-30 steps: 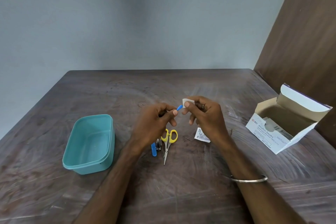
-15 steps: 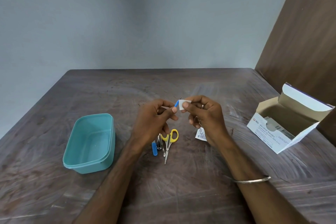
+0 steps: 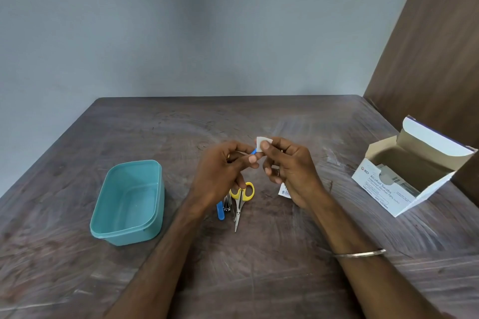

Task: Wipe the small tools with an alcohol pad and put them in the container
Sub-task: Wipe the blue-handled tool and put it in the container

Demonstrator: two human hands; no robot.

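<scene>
Wiping: blue tool (image 3: 253, 152) tip being rubbed w/ pad (image 3: 261, 144), both held above desk (image 3: 285, 254) mid.
L hand (image 3: 223, 176): fingers curled, pinching the tool; only its blue end shows, rest hidden in the hand.
R hand (image 3: 290, 171): thumb + forefinger pinch the pad, folded against the tool end; other fingers loosely bent.
Tub (image 3: 129, 202): teal, open, nothing inside, nr desk's left edge, well apart from hands.
Waiting tools: scissors (image 3: 241, 202) w/ yellow loops, a blue-handled item (image 3: 220, 211) + small metal bits (image 3: 227, 204), bunched at desk mid under L hand, touching or nearly so – can't tell which.
Wrapper (image 3: 284, 191): torn sachet on desk, partly hidden by R hand.
Box (image 3: 404, 176): swab box, lid up, nr desk's right edge.
Stage (my guess): 1st tool in wipe, none binned yet.
Risk 1: tool is thin, grip is fingertip-only; a hard rub could flick it onto the desk.
Risk 2: pad small; may slip off the pinch or dry out before the other tools are done.
Risk 3: scissor point lies toward the near edge, under the wrists; lowering hands blind could jab or scatter the bunch.
</scene>
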